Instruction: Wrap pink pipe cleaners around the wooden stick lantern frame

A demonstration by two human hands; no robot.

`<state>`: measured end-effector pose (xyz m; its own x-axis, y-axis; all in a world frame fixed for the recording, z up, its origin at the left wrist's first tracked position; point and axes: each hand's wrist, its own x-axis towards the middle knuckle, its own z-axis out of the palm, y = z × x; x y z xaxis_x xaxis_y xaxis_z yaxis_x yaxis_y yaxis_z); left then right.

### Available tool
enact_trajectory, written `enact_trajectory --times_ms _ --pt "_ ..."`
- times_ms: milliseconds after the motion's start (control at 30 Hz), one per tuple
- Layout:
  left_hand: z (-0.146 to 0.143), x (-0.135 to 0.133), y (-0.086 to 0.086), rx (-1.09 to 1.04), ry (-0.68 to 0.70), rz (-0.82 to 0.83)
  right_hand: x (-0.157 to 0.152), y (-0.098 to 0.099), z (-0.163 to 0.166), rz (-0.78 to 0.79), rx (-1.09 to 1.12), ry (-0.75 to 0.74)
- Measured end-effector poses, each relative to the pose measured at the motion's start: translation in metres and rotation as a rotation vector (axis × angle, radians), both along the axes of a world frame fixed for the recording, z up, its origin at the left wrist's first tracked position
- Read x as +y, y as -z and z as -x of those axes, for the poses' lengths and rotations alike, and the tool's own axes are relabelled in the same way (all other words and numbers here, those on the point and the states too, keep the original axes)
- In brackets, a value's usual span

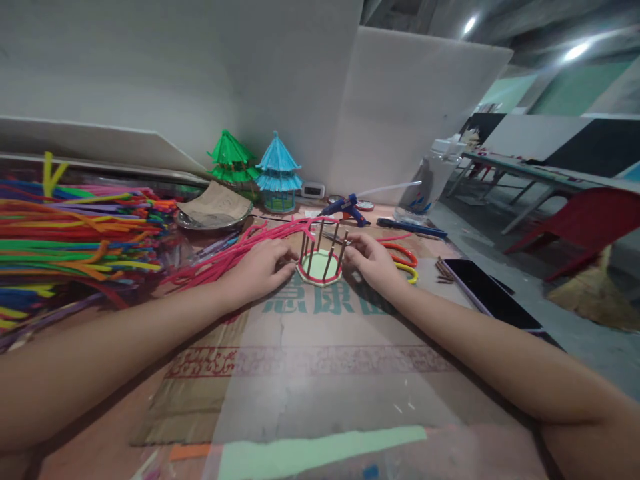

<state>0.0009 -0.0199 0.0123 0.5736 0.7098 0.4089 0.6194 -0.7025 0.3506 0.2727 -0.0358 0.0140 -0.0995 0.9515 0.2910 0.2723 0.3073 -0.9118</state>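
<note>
Both hands flanking the small stick frame [321, 261] on the cardboard [320, 347], left hand [260, 268] curled against its red-rimmed base as if steadying, right hand [371, 261] pinching an upright stick, pink pipe cleaners [240, 248] alongside.

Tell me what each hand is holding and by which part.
Left hand steadies the small stick frame at its round red-rimmed base, left side. Right hand has its grip on an upright stick on the frame's right side.
</note>
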Motion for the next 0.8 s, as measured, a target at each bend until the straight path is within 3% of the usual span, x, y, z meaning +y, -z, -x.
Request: enact_trajectory --times_ms 233,467,667,800 --pt "-0.002 -0.006 -0.007 -0.115 -0.048 0.029 0.001 0.003 -0.003 -0.064 -0.002 0.037" --pt "-0.007 -0.012 0.003 -0.332 -0.039 0.259 0.002 0.005 -0.001 -0.077 -0.078 0.008" --pt "-0.005 -0.007 0.003 -0.305 0.057 0.309 -0.001 0.004 0.0 0.029 -0.158 -0.042" --pt "-0.005 -0.009 0.001 -0.265 0.024 0.274 -0.003 0.002 0.0 0.016 -0.232 -0.065"
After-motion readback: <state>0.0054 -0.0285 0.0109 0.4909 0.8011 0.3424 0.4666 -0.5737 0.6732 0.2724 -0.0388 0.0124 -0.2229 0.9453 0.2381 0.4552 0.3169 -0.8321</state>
